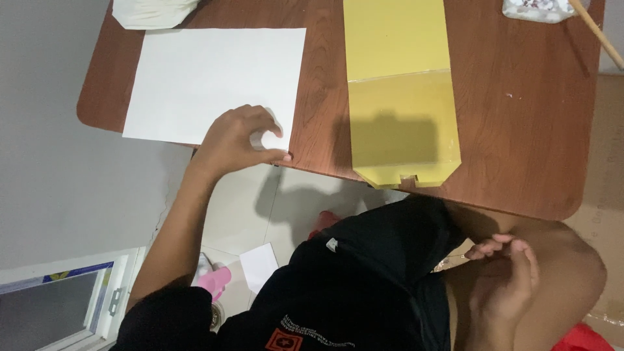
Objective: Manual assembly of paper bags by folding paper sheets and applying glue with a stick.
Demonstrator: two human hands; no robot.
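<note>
So, going from the left: the white sheet (214, 81) is laid flat on the left part of the brown table (520, 130), with its long axis running across the view and its near edge roughly lined up with the table's near edge. Its near right corner is pinched by the left hand (242, 138). The thumb is tucked under at the table edge, the fingertips (276, 127) are curled over the top, and the corner looks lifted and bent up a little inside that grip. The rest of the sheet stretches away from the fingers, up and to the left, so the left hand is clearly the nearer one. Just to the right, a yellow folded paper piece (400, 97) is set with its long axis pointing away from the body. It's apart from the white sheet, and its near end hangs slightly over the table edge. Nothing is touching it. Further right and lower down, the right hand (506, 276) is rested on the knee, well apart from both papers. Its fingers are loosely curled, and nothing can be seen held in them.
</note>
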